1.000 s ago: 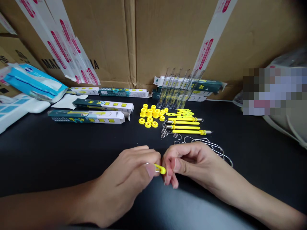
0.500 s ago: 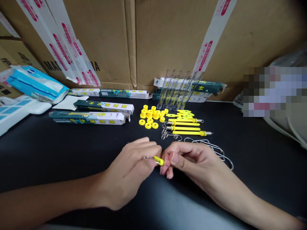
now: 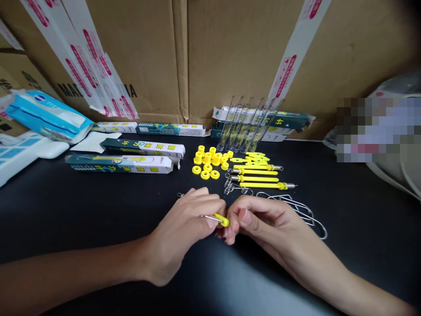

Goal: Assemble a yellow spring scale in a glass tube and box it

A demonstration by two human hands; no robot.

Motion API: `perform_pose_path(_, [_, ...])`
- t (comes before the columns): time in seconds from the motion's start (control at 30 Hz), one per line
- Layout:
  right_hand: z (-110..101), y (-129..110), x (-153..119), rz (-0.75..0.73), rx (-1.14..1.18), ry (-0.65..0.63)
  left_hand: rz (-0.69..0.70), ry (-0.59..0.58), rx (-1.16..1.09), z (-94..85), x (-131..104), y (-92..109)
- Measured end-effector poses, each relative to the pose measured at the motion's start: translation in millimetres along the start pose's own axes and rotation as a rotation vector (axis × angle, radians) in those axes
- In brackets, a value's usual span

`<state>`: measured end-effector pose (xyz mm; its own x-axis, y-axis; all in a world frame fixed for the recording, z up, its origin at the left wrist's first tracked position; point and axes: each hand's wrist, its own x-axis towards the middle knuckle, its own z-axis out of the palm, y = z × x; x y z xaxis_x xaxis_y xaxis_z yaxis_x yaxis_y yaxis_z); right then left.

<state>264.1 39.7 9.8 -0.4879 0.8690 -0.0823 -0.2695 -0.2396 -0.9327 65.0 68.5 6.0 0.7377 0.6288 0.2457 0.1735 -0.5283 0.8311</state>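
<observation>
My left hand is closed around a yellow plastic rod, whose rounded end pokes out between thumb and forefinger. A thin metal wire hook runs from that end back over the thumb; most of the rod is hidden in the fist. My right hand is closed in a pinch right beside the rod's end, and what sits between its fingertips is hidden. Behind the hands lie several yellow rods with springs, small springs and large wire hooks.
Yellow caps and rings are grouped mid-table. Clear tubes stand upright behind them. Printed slim boxes lie at the left, near a blue wipes pack. A large cardboard box walls off the back.
The view has shifted slightly. Both hands keep nearly the same pose at the rod's end, with the wire hook turned a little and lying closer to the left thumb.
</observation>
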Motion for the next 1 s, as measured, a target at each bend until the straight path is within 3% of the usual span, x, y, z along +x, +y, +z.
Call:
perform_pose_path(0.13, [0.6, 0.7, 1.1, -0.046, -0.054, 0.007, -0.049, -0.002, -0.040, 1.0, -1.3, 5.7])
perform_pose_path(0.4, [5.3, -4.0, -7.6, -0.313, -0.488, 0.163, -0.086, 0.015, 0.019, 4.9, -6.0, 9.9])
perform_pose_path(0.5, [3.4, -4.5, -5.8, -0.233, -0.412, 0.148, -0.065, 0.012, 0.032, 3.8, -5.2, 13.3])
perform_pose_path(0.7, [-3.6, -1.1, 0.4, 0.011, -0.048, 0.028, -0.056, -0.024, 0.035, 0.4, -3.6, 20.0])
perform_pose_path(0.83, [-3.4, -0.7, -1.0, 0.023, 0.003, 0.039, -0.011, -0.036, 0.026, 2.0, -4.7, 18.2])
perform_pose_path(1.0, [3.8, -3.5, -3.9, -0.038, -0.071, 0.128, -0.090, 0.000, 0.005, 5.3, -6.3, 19.4])
